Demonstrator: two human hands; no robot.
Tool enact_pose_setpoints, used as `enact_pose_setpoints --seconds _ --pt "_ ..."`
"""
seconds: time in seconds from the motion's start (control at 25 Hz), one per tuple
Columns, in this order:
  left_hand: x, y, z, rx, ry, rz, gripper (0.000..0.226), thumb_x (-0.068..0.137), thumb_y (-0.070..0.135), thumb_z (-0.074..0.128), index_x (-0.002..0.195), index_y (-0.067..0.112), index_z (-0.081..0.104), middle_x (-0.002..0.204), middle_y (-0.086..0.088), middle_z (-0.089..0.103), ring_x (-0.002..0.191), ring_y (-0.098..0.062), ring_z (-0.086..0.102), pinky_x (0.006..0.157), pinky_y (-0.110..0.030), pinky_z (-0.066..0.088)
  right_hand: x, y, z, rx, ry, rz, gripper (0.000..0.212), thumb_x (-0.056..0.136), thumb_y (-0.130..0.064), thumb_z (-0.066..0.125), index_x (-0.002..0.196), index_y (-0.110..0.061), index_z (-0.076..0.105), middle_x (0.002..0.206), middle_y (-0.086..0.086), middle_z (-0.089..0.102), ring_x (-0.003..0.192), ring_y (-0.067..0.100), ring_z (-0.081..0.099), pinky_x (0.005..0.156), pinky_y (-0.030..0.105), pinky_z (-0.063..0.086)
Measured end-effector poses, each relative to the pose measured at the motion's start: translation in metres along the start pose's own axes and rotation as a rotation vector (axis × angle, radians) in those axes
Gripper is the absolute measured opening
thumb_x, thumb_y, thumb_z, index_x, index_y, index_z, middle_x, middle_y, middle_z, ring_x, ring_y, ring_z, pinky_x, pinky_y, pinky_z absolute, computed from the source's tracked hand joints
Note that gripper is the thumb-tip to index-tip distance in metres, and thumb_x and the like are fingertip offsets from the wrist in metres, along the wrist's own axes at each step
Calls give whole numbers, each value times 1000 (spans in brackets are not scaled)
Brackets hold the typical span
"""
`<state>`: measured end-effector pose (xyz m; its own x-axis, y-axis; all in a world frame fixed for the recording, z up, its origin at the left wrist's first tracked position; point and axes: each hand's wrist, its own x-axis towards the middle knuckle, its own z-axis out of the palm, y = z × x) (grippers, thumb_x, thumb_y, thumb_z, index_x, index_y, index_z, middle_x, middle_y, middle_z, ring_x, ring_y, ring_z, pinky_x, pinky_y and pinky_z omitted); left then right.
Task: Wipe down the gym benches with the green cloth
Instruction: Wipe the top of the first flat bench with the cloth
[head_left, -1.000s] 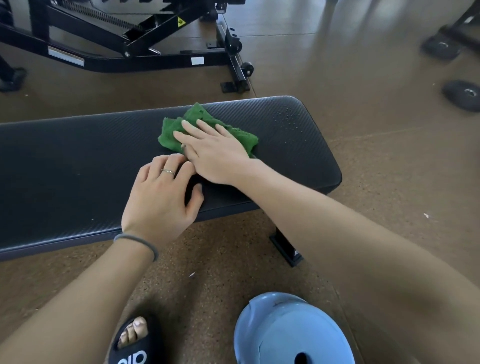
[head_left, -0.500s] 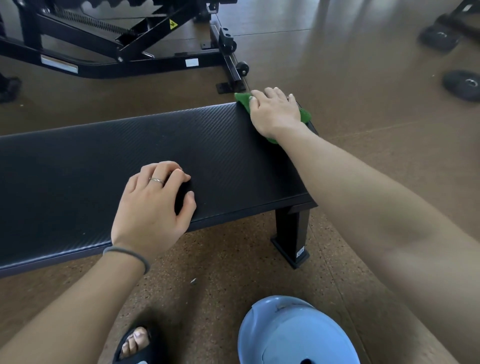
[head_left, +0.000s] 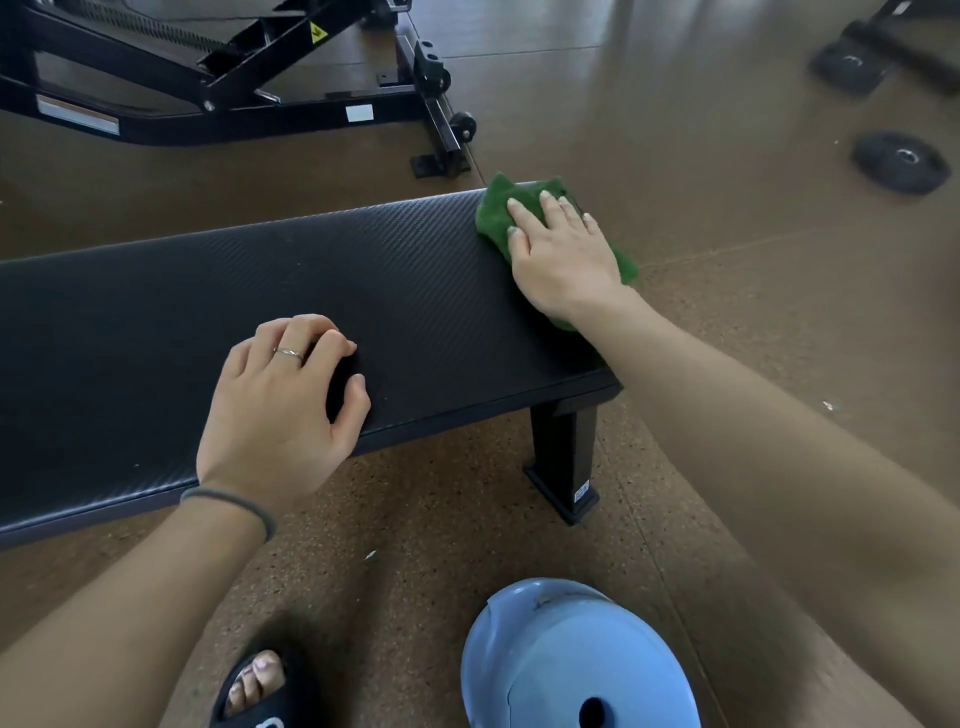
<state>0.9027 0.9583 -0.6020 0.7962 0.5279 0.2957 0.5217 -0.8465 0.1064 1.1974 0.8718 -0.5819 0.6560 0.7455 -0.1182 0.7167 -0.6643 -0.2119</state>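
Brown speckled floor (head_left: 727, 322) is filling the whole frame. Black padded bench (head_left: 260, 291) is running from the left edge to right of centre, its one visible leg (head_left: 563, 457) standing on the floor below its right end. Black machine frame (head_left: 234, 78) is occupying the upper left. Blue rounded object (head_left: 571, 660) is sitting at bottom centre. Right hand (head_left: 561, 254) is lying flat with straight fingers, pressing the green cloth (head_left: 498, 213) onto the bench's far right end, the cloth spilling over the end edge. Left hand (head_left: 280, 405), fingers curled and holding nothing, is resting on the bench's near edge at centre. Black weight plate (head_left: 901, 162) is lying at the upper right. Black sandal (head_left: 260, 691) is showing at the bottom.
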Motion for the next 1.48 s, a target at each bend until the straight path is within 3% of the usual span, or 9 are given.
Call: enact_pose_setpoints --seconds 0.16,0.32,0.44,0.6,0.84,0.96,1.12,1.36,1.48 --pt "-2 2 0 10 4 -2 38 99 37 43 115 10 65 125 -8 60 119 -34 53 100 -51 44 -11 -14 5 -28 4 52 57 110 -42 15 166 -29 11 173 11 2 160 26 1 129 43 -1" --pt "-1 4 -2 8 -3 5 39 99 38 42 115 10 65 125 -9 60 119 -35 53 100 -51 44 -107 -42 29 -33 54 -121 57 110 -42 18 165 -29 15 173 9 6 160 25 4 130 44 2" --pt "-2 3 -2 -5 -8 -2 38 99 38 43 115 10 65 125 -8 60 120 -34 53 100 -50 44 -92 -32 21 -32 8 -205 55 110 -43 18 165 -32 18 173 6 10 160 22 5 130 43 2" --pt "-2 2 -1 -35 10 -9 37 99 36 45 116 11 65 125 -8 60 120 -33 53 101 -50 44 -20 -18 2 -10 -23 -34 56 111 -42 16 165 -31 14 174 6 3 160 22 0 129 43 -2" --pt "-3 4 -1 -20 5 -8 37 99 36 44 114 10 65 125 -9 61 119 -34 53 99 -50 45 -117 -13 24 -12 66 -53 56 111 -42 17 165 -30 15 173 6 6 160 21 2 130 42 0" --pt "-3 5 -3 -16 -4 -10 37 99 37 44 115 10 65 125 -8 60 119 -33 53 99 -50 45 -77 9 11 10 26 -15 55 111 -42 15 165 -32 14 174 2 5 160 18 1 129 41 0" --pt "-2 4 -4 -20 -12 -16 38 99 37 43 117 11 64 126 -9 60 120 -33 53 101 -51 45 -22 23 -9 148 -5 163 55 111 -42 17 165 -32 16 174 4 6 159 23 8 125 45 14" --pt "-3 5 -2 4 11 6 35 99 35 45 115 9 65 123 -9 61 118 -34 54 98 -50 44 -107 29 12 148 112 298 56 111 -44 22 164 -28 19 166 11 23 145 33 32 113 48 33" --pt "-2 5 -1 8 21 14 34 100 34 46 114 9 64 123 -9 61 118 -34 54 98 -50 44 -93 31 8 123 122 318 56 111 -42 21 164 -25 19 156 18 35 136 37 40 106 49 37"
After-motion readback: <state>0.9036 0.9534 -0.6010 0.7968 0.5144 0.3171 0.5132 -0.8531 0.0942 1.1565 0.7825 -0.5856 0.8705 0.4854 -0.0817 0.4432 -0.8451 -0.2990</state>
